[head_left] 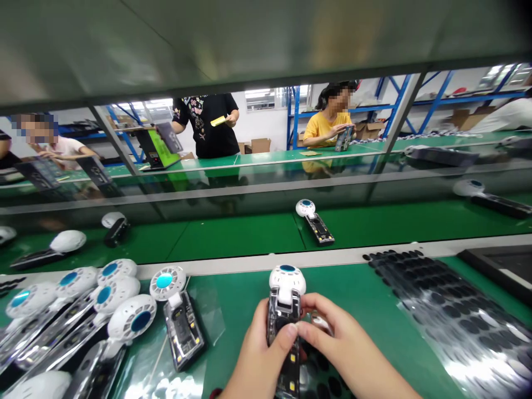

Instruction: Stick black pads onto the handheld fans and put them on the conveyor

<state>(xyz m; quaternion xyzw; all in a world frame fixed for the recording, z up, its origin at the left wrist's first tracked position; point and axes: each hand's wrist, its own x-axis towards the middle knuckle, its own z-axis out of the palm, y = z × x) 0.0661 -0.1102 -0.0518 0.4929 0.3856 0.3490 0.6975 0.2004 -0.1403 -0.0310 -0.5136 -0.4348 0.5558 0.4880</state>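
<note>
In the head view, a handheld device (287,296) with a round white vented head and a dark, clear-cased body stands in front of me, head pointing away. My left hand (260,349) wraps the body from the left, its thumb lying across the front. From the right, my right hand (332,332) grips the same body, thumb and fingers against its edge. Both thumb tips meet over a dark round spot on the casing. Part of the body is covered by my hands. Just left lies a similar device (183,327), its circular face blue in the centre.
More such devices (120,321) are heaped at the left. Sheets of black round stickers (440,299) lie on the right of the green bench. Beyond a pale rail, a green conveyor (233,235) carries several devices. Co-workers, one in a yellow shirt (328,128), are across the line.
</note>
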